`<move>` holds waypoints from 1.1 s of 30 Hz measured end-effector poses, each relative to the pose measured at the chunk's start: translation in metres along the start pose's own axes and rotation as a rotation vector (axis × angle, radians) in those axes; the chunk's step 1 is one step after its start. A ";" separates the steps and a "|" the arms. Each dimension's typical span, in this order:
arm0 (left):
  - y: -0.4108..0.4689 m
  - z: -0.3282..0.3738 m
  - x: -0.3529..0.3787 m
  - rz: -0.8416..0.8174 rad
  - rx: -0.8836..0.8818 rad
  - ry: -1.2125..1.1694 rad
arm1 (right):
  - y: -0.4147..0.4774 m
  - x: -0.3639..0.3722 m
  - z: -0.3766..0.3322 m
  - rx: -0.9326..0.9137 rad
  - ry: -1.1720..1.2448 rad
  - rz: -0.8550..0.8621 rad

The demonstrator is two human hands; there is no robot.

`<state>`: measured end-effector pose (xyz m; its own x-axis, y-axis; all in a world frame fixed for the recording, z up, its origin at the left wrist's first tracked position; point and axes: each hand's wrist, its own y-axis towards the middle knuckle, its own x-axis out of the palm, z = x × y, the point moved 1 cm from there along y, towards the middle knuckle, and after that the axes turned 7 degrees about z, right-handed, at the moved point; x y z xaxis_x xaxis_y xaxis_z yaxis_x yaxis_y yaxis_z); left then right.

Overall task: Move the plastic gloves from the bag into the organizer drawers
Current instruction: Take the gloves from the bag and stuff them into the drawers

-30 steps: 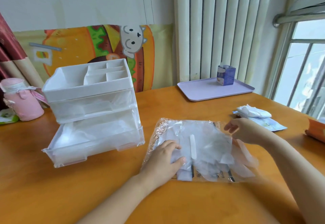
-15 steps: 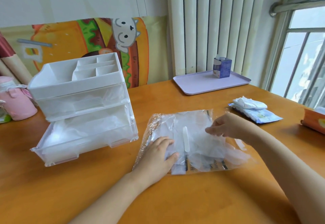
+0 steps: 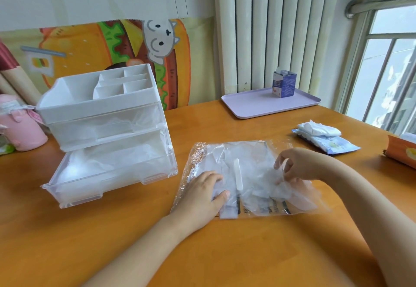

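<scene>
You have one clear bag flat on the table, just right of one white organizer with two drawers: the upper drawer pushed in, the lower drawer pulled out with filmy plastic inside. The plastic gloves lie in the bag as a crumpled, translucent white heap. Your left hand presses flat on the bag, fingers straight. Your right hand curls its fingers and pinches glove film near the bag's right end. Farther back are one lilac tray carrying one carton, and two soft packs.
</scene>
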<state>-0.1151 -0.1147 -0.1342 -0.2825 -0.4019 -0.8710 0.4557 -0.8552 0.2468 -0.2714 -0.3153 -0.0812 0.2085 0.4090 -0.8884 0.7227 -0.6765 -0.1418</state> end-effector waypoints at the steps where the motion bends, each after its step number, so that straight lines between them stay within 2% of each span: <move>1: 0.000 0.000 0.000 -0.002 -0.002 0.000 | 0.001 -0.001 0.000 -0.014 -0.009 0.017; 3: 0.000 0.001 -0.001 -0.006 -0.005 0.001 | 0.003 -0.005 0.003 -0.028 -0.010 0.128; 5: 0.000 0.001 -0.001 -0.007 -0.003 0.002 | 0.006 -0.012 0.009 -0.012 0.059 0.403; 7: 0.000 0.001 -0.001 -0.014 -0.006 -0.009 | 0.005 -0.019 0.011 -0.035 0.260 0.685; 8: 0.000 0.000 -0.001 -0.012 -0.014 -0.031 | 0.002 -0.022 0.009 -0.082 0.436 0.731; 9: 0.002 0.000 -0.001 -0.005 -0.030 -0.077 | -0.001 -0.026 0.004 -0.149 0.660 0.691; 10: 0.004 0.000 -0.003 0.004 -0.065 -0.158 | -0.008 -0.029 -0.003 -0.222 0.893 0.579; 12: 0.006 0.005 -0.012 -0.001 -0.171 -0.484 | -0.022 -0.031 -0.019 -0.348 1.278 0.256; 13: 0.007 0.008 -0.017 -0.032 -0.217 -0.684 | -0.027 -0.031 -0.025 -0.395 1.391 0.110; 14: 0.008 0.010 -0.022 -0.065 -0.238 -0.849 | -0.032 -0.031 -0.030 -0.450 1.443 0.001; 16: 0.008 0.011 -0.029 -0.128 -0.223 -1.018 | -0.040 -0.027 -0.039 -0.578 1.447 -0.134; 18: 0.006 0.014 -0.033 -0.215 -0.154 -1.069 | -0.042 -0.021 -0.042 -0.656 1.461 -0.243; 22: 0.001 0.028 -0.032 -0.368 -0.098 -1.089 | -0.041 -0.013 -0.054 -0.741 1.641 -0.585; 26: -0.005 0.053 -0.025 -0.447 0.078 -1.056 | -0.044 -0.013 -0.062 -0.689 1.801 -0.625; 28: -0.007 0.061 -0.023 -0.364 0.019 -1.033 | -0.044 -0.015 -0.061 -0.663 1.821 -0.607; 30: -0.004 0.060 -0.022 -0.262 -0.073 -1.065 | -0.039 -0.015 -0.053 -0.597 1.854 -0.472; 33: 0.004 0.044 -0.034 -0.139 -0.156 -1.185 | -0.031 -0.015 -0.052 -0.631 1.844 -0.436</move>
<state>-0.1410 -0.1194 -0.0846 -0.9002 -0.4306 0.0656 0.4342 -0.8991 0.0565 -0.2627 -0.2684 -0.0404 -0.0087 0.7573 0.6530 0.9047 -0.2722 0.3278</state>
